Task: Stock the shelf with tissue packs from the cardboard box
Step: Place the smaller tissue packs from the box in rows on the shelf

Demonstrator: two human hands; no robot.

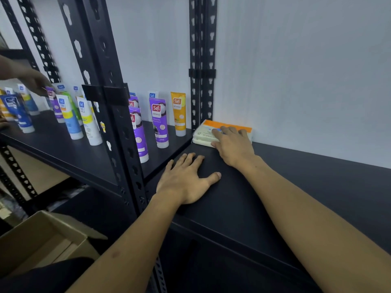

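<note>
A person is stocking a black metal shelf board [285, 187] fixed to slotted black uprights [202, 60]. The right hand [233, 144] is lying on a stack of pale tissue packs with an orange band [208, 132], fingers extended over the top pack and the thumb against the stack's front edge — a contact suited to pushing rather than lifting. The stack is sitting in the shelf's back left corner, touching the rear upright and apparently the white wall [296, 70]; seating it there is probably meant to leave the board's remaining length free for later rows.

The left hand [186, 180] is resting flat on the shelf's front left area, fingers spread and holding nothing, likely bracing the reach.

An open brown cardboard box [46, 235] is standing below the shelf's left end; its contents are not clearly showing.

On the neighbouring shelf to the left [63, 153], upright cosmetic tubes in purple, orange, blue and white [158, 121] are standing in rows, and another person's hand [35, 82] is reaching among them — blurred, so its grip is unclear.

Judged from one stack in place, the stocking is at an early stage.
</note>
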